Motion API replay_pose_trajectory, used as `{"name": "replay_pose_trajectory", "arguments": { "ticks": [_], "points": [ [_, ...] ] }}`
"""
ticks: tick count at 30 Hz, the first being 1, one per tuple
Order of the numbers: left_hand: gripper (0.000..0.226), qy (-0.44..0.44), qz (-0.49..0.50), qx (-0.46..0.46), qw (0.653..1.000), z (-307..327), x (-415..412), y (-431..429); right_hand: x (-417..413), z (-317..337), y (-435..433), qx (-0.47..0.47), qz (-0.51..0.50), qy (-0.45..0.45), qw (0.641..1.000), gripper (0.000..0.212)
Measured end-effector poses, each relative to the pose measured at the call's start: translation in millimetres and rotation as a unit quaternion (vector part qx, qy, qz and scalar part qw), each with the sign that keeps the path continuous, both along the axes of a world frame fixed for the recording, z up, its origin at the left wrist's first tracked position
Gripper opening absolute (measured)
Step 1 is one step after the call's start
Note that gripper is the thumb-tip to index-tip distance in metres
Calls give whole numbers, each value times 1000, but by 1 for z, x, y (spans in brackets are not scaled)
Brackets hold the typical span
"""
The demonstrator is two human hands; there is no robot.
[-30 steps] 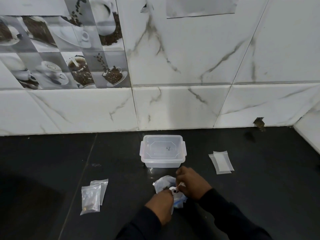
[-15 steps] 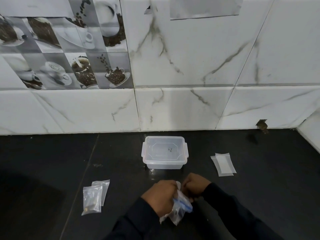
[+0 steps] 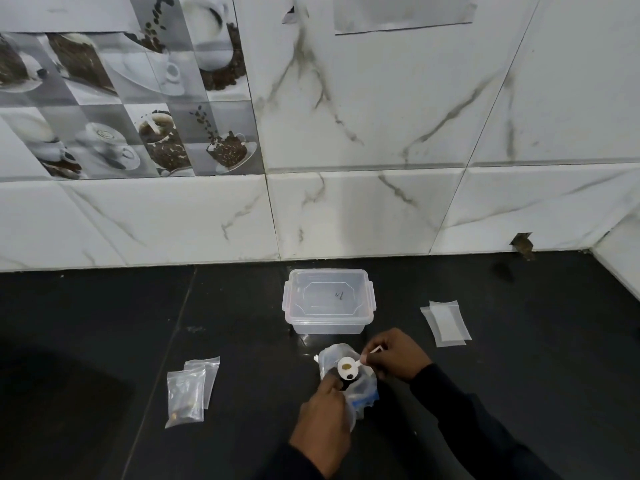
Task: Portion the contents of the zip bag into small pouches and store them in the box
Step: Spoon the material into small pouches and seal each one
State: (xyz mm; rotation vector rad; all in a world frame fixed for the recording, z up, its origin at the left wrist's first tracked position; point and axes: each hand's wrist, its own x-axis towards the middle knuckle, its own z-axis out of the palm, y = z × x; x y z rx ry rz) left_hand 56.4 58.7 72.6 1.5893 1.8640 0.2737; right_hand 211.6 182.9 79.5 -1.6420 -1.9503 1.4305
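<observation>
A crumpled clear zip bag (image 3: 360, 386) with a blue seal sits on the black counter, held open by my left hand (image 3: 323, 427) at its near edge. My right hand (image 3: 398, 356) pinches the handle of a small white spoon (image 3: 348, 367) over the bag's mouth; the bowl carries a tan bit and a dark bit. Just behind stands a clear plastic box (image 3: 329, 304) with its lid on. Two small pouches (image 3: 188, 389) lie to the left, one with a few bits at its bottom. Flat clear pouches (image 3: 446, 323) lie to the right.
The black counter (image 3: 104, 341) runs back to a white marble-tiled wall (image 3: 381, 209), which turns a corner at the far right. A chipped hole (image 3: 521, 242) marks the wall's base.
The bag has been set back down and opened. My right hand now holds a white spoon with bits in it above the bag; earlier both hands were closed around the bag.
</observation>
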Motion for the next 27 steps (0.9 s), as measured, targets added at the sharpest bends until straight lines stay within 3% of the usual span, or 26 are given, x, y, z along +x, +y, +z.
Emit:
{"name": "replay_pose_trajectory", "arguments": {
  "ticks": [3,9,13,16,18,20,22,27],
  "points": [
    [26,16,-14,41,999,3,-4,-7,-2,-4,-4,50,61,-64,995,5],
    [43,13,-26,65,997,5,-9,-3,-24,-2,-6,127,227,-230,938,21],
    [34,51,-86,123,987,21,-11,4,-31,7,-3,183,269,-272,905,24],
    [34,15,-134,213,968,51,-14,14,-28,16,5,140,253,-247,925,19],
    [37,-28,-123,218,968,58,-23,27,-26,22,9,78,268,-225,934,19],
    [25,-34,-101,213,971,53,-33,39,-26,23,8,-7,277,-213,937,34],
    [26,-44,-83,208,974,46,-38,42,-18,15,9,-71,230,-167,956,33],
    [21,-45,-77,161,983,33,-39,24,2,3,10,-59,98,-122,986,18]
  ]
}}
